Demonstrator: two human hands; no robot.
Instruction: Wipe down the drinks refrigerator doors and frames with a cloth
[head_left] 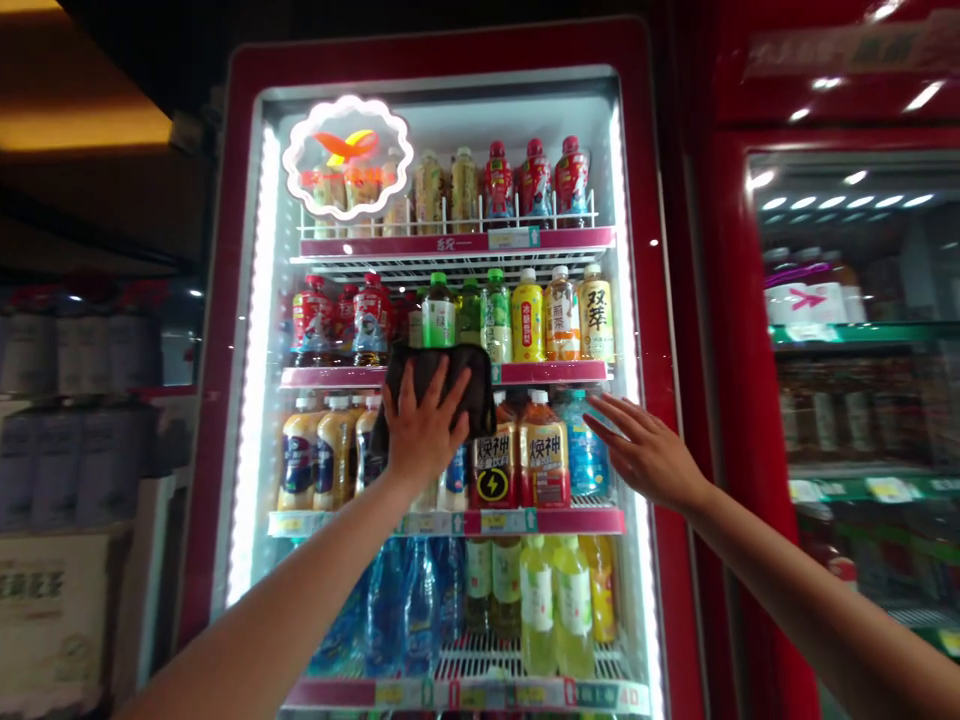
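My left hand [424,430] presses a folded black cloth [442,385] flat against the glass door of a lit drinks fridge [442,300], at the middle of the door. The cloth's lower edge is partly hidden by my fingers. My right hand [641,450] sits further right with its fingers spread, holding nothing, close to or resting on the glass. Behind it stand a blue-labelled bottle [585,450] and amber energy-drink bottles [544,450]. The fridge's shelves hold rows of bottled drinks.
The fridge has a red frame [214,350] and bright white edge lights. A second red-framed fridge [840,400] stands directly to the right. Stacked white packaged goods [82,400] and a cardboard box [52,620] sit to the left.
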